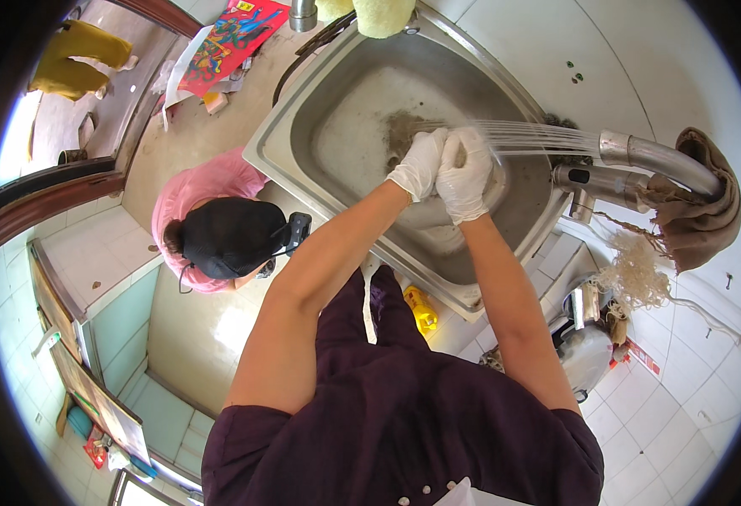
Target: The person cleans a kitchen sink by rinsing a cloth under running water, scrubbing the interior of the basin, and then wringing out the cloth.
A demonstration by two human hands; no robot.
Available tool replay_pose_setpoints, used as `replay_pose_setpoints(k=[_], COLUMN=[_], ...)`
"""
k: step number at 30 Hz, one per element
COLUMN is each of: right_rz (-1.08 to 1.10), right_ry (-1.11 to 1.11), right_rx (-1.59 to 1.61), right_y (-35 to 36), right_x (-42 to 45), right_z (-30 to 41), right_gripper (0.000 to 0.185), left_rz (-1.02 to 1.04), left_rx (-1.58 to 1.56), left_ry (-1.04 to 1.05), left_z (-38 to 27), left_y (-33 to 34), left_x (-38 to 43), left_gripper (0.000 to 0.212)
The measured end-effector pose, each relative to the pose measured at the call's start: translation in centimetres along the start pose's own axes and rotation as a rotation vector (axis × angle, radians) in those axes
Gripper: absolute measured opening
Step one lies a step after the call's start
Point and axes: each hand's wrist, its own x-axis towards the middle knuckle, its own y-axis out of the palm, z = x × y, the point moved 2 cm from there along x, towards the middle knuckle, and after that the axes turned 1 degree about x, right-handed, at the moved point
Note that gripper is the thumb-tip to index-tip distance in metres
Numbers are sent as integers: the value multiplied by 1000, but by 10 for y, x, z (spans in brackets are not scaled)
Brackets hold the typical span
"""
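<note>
My left hand (pixel 422 163) and my right hand (pixel 465 183), both in thin white gloves, press together above a stainless steel sink (pixel 509 82). A small grey-brown wad (pixel 460 155) shows between the fingers of my right hand; the gloves hide most of it, and its kind is unclear. The left fingers are curled against the right hand, and whether they grip anything is hidden. From the right, the metal faucet (pixel 623 148) sends a spray of water across both gloves. Brownish water (pixel 402 129) lies on the sink floor around the drain.
A person in a pink top and black cap (pixel 234 239) crouches left of the sink. Brown cloth (pixel 693 215) drapes over the faucet's neck. A yellow bottle (pixel 421 310) stands below the sink. Pale stringy mesh (pixel 635 269) hangs at right. A red printed sheet (pixel 231 47) lies upper left.
</note>
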Motion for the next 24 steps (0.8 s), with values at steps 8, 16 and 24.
replay_pose_setpoints(k=[8,16,24], right_rz=[38,17,393], right_ry=[546,1359,1014], right_rx=[-90,1079,2199], right_y=[14,-8,18], right_x=[-6,-30,-46], right_z=[-37,-78,-76], right_gripper=[21,66,41], left_rz=[-260,-344,364], left_rx=[775,726,96], left_ry=[179,185,-168], left_z=[-12,-57,-66], left_y=[4,-30,-5], left_x=[-19,-27,-39], left_gripper=[53,48,45])
